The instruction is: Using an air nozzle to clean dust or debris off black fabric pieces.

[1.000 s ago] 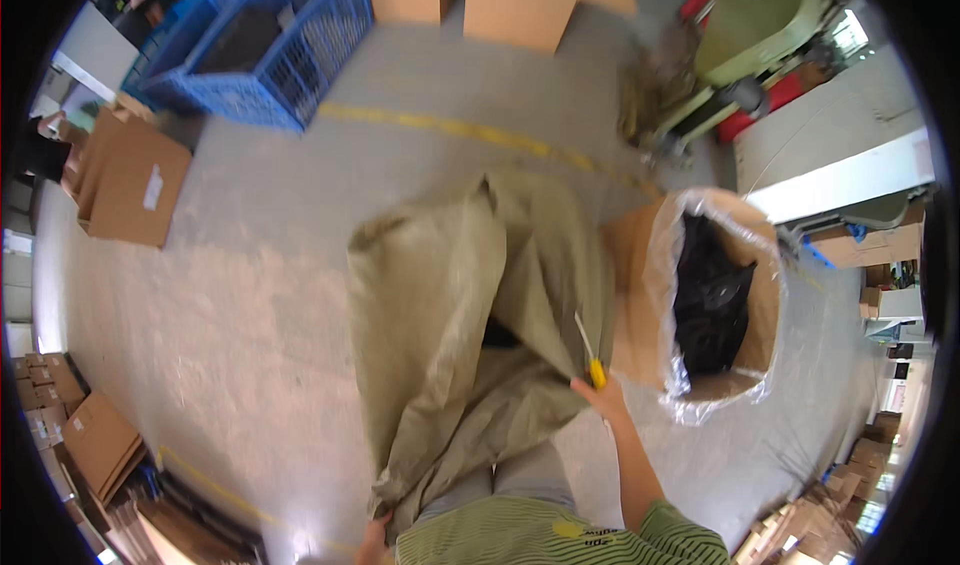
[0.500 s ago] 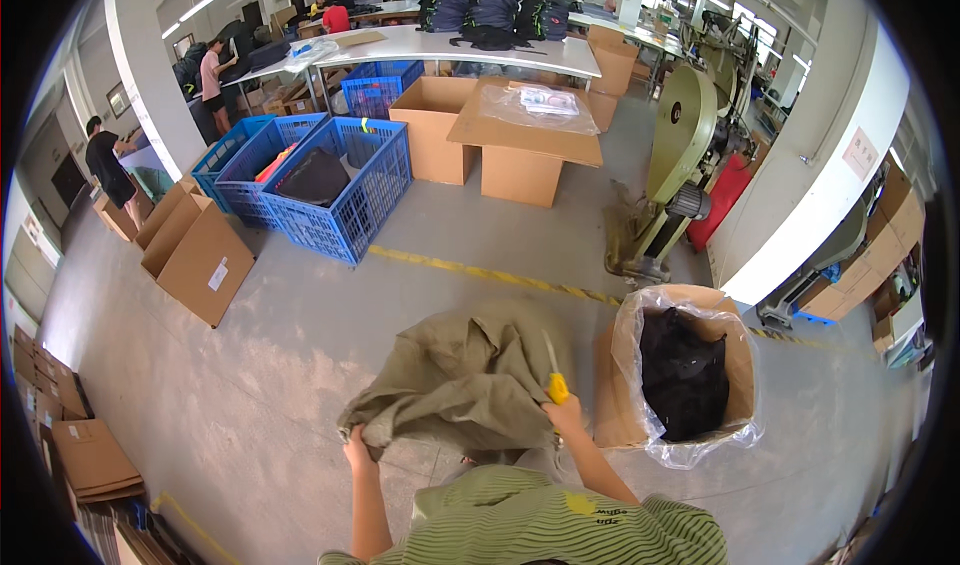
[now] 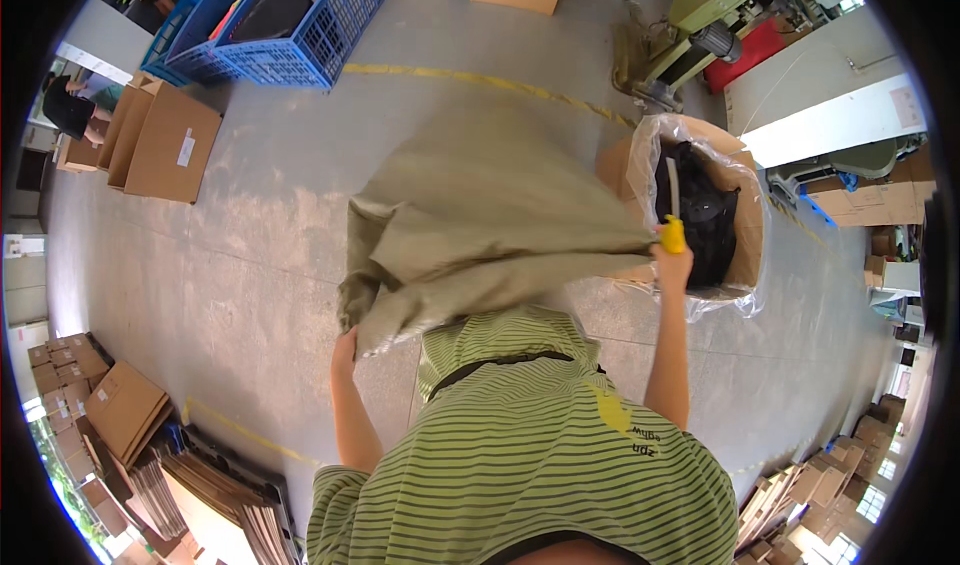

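A large olive-grey fabric piece [image 3: 490, 195], a sheet or a sack, I cannot tell which, is spread between my two hands above the floor. Its near left corner is pinched in the closed fingers of my left hand [image 3: 344, 350]. My right hand [image 3: 672, 265] is closed round the yellow handle of a knife [image 3: 674, 233] and also grips the fabric's right corner. The knife's long, pale blade points away from me, over the open carton [image 3: 616, 170]. Inside that carton, a clear plastic liner surrounds black items [image 3: 710, 220].
Blue plastic crates [image 3: 300, 60] stand at the far left, with open brown cartons [image 3: 175, 145] nearer. A green machine [image 3: 715, 0] and a white pillar [image 3: 830, 125] are beyond the lined carton. Flattened cardboard [image 3: 125, 410] leans at the near left. A yellow line [image 3: 480, 80] crosses the floor.
My right hand has moved right with the knife and a fabric corner, so the bunched fabric is now stretched wide. The view has tilted down toward my body.
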A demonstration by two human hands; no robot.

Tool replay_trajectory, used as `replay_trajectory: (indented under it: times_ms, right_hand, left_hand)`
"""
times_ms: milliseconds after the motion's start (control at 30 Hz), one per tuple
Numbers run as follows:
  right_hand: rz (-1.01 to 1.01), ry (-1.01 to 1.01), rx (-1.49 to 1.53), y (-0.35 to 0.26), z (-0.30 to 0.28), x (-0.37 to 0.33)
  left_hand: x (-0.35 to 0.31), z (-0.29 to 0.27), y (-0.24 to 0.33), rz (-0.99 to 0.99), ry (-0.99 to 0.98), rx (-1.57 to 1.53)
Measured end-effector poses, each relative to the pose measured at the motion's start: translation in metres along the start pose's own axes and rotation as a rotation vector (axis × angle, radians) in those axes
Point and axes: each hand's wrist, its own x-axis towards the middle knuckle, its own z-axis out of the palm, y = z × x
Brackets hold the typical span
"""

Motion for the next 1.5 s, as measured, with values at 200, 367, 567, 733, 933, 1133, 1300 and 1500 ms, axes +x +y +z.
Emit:
replay_trajectory:
  times_ms: [200,367,567,733,933,1133,1300,1500]
  right_hand:
    - [0.177,0.080,-0.016,0.072,-0.045,0.031]
    - [0.295,-0.261,0.239,0.049,0.015,0.045]
    - [0.290,-0.239,0.276,0.066,0.047,0.062]
    - [0.666,-0.488,0.519,0.112,0.053,0.065]
    - [0.900,-0.708,0.381,0.143,0.026,0.063]
    - [0.646,-0.610,0.437,0.118,0.039,0.107]
    - [0.567,-0.807,0.422,0.125,0.082,0.149]
    - [0.425,-0.876,0.231,0.108,0.135,0.189]
  left_hand:
    - [-0.021,0.053,0.014,-0.053,-0.058,0.434]
    - [-0.047,0.038,-0.063,-0.179,0.442,0.877]
    - [-0.048,0.141,-0.052,0.410,0.683,1.315]
    - [0.099,0.249,-0.077,-0.167,0.186,-0.122]
    - [0.212,0.377,-0.083,-0.375,-0.042,-0.669]
    - [0.234,0.536,0.091,-0.049,-0.265,-0.572]
    - [0.299,0.656,0.327,0.318,-0.413,0.185]
    - [0.278,0.602,0.361,0.664,-0.363,0.708]
